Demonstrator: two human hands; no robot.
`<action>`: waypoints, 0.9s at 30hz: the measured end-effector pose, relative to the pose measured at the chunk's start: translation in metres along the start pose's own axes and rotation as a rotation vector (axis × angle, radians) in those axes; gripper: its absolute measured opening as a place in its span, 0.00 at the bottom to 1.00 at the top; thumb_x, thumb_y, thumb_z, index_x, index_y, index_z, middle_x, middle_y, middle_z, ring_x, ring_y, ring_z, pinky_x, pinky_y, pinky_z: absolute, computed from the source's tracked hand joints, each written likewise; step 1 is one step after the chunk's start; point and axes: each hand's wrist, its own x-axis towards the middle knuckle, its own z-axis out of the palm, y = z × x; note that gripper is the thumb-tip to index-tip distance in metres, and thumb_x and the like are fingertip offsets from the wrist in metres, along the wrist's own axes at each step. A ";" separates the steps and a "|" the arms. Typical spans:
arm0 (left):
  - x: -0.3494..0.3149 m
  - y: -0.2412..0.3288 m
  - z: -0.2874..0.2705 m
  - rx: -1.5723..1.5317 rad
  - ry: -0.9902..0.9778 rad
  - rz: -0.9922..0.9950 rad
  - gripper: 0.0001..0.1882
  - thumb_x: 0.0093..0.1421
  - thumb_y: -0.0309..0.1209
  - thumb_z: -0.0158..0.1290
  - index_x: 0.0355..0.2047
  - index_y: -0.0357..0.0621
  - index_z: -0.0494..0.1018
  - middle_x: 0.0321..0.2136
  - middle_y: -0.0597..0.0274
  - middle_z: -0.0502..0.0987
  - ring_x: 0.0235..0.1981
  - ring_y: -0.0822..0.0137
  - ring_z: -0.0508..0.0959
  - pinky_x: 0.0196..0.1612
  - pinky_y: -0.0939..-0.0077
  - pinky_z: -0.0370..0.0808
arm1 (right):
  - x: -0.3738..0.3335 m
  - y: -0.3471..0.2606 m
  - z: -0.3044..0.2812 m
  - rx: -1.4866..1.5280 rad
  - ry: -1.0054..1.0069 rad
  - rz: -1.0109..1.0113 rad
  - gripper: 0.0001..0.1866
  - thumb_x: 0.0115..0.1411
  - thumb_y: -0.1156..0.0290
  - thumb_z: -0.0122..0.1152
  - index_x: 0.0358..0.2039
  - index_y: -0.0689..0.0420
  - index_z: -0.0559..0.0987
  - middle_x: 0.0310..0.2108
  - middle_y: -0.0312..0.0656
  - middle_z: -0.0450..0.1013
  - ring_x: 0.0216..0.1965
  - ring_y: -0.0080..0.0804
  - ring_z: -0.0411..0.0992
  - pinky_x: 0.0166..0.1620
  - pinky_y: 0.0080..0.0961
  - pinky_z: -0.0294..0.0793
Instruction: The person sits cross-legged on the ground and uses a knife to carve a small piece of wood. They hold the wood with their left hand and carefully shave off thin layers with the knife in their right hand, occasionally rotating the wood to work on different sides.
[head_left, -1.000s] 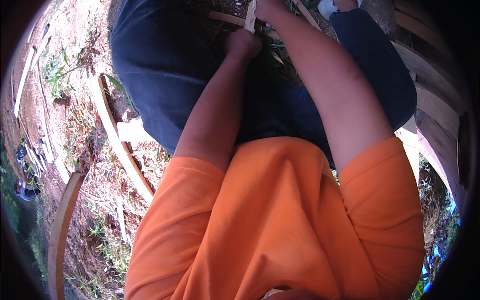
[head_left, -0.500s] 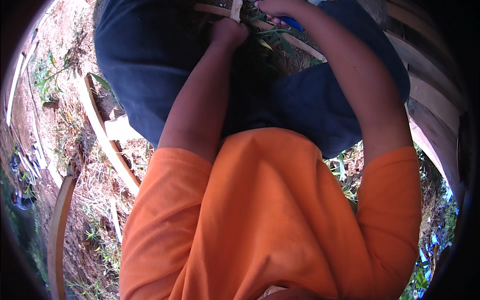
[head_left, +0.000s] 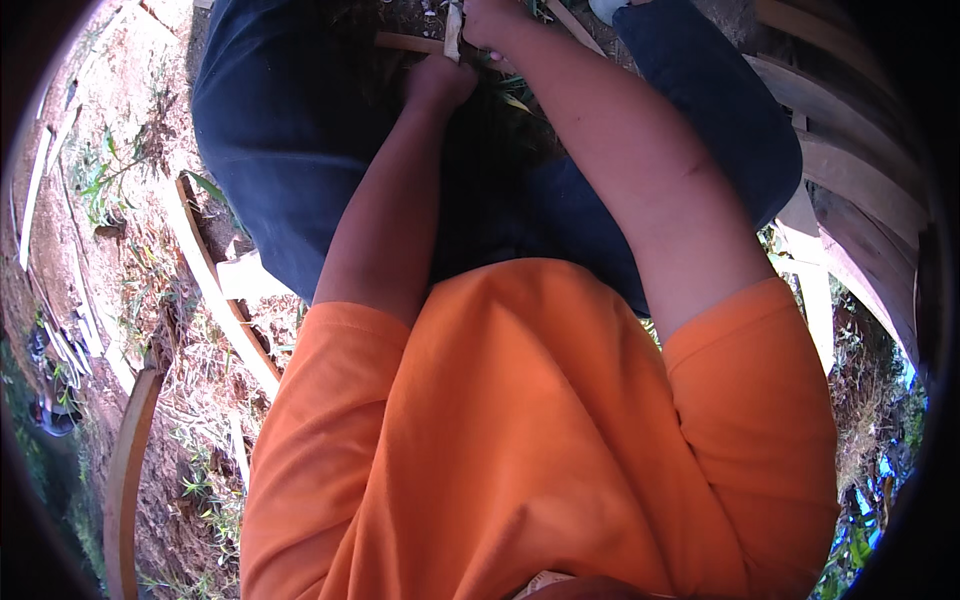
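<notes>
Near the top of the view, my left hand (head_left: 441, 82) is closed around the lower end of a pale strip of wood (head_left: 453, 32), which points away from me. My right hand (head_left: 493, 25) is curled close beside the strip, to its right. The blue-handled tool seen in this hand a moment earlier is now hidden behind the fingers and wrist. Both hands are between my knees, in dark trousers (head_left: 290, 130).
A long thin board (head_left: 408, 42) lies on the ground beyond my left hand. Curved-looking wooden planks (head_left: 215, 290) rest on dirt and grass at left, with another plank (head_left: 127, 480) nearer. Stacked boards (head_left: 850, 170) stand at right.
My right hand has moved left, up against the pale strip, and its blue handle has gone out of sight. My left hand has shifted slightly left and nearer.
</notes>
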 end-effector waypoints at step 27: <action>0.005 0.002 0.008 0.042 -0.036 0.037 0.25 0.58 0.46 0.53 0.46 0.39 0.81 0.48 0.43 0.81 0.51 0.49 0.81 0.55 0.59 0.77 | -0.007 0.020 -0.017 0.027 -0.178 0.018 0.12 0.58 0.74 0.56 0.37 0.65 0.83 0.33 0.58 0.80 0.34 0.50 0.82 0.36 0.43 0.81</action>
